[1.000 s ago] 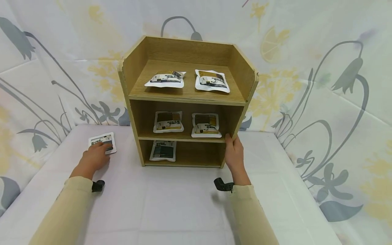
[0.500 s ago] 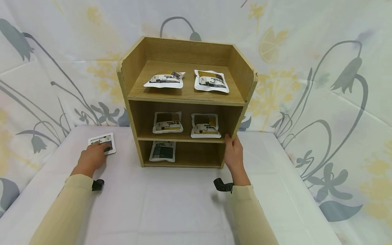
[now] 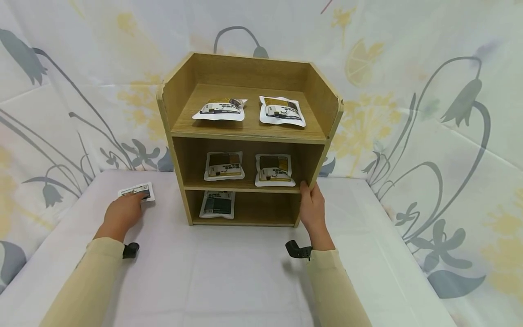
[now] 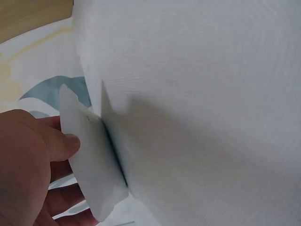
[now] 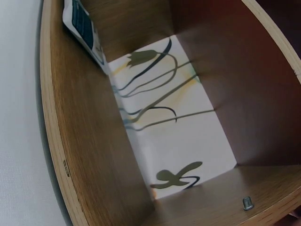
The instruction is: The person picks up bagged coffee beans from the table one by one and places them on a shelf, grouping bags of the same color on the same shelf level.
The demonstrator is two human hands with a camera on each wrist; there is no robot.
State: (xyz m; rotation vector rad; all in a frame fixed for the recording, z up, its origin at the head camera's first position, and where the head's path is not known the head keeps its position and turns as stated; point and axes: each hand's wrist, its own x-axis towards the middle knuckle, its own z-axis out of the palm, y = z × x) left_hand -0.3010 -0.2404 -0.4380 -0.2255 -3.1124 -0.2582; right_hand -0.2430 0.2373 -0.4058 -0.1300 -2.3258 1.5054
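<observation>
On the left of the table, my left hand point(image 3: 121, 212) pinches a flat white sealed packet point(image 3: 144, 189) with a printed label. The left wrist view shows the thumb on the near face of the packet point(image 4: 91, 160) and the other fingers behind it. There the packet is tipped up, one long edge at the white cloth. My right hand point(image 3: 313, 206) grips the right side panel of a wooden shelf unit point(image 3: 249, 135), about level with the middle board. That hand is out of sight in the right wrist view, which looks into the bottom compartment.
Two packets lie on the top board, including a gold and white packet point(image 3: 282, 111). Two more are on the middle board, among them a brown packet point(image 3: 224, 165). A dark green packet point(image 3: 218, 204) leans at bottom left. A metal peg point(image 5: 248, 203) sticks out inside.
The packet under my left hand has tipped and looks narrower from the head view. My right hand stays on the shelf unit. The head view has tilted slightly.
</observation>
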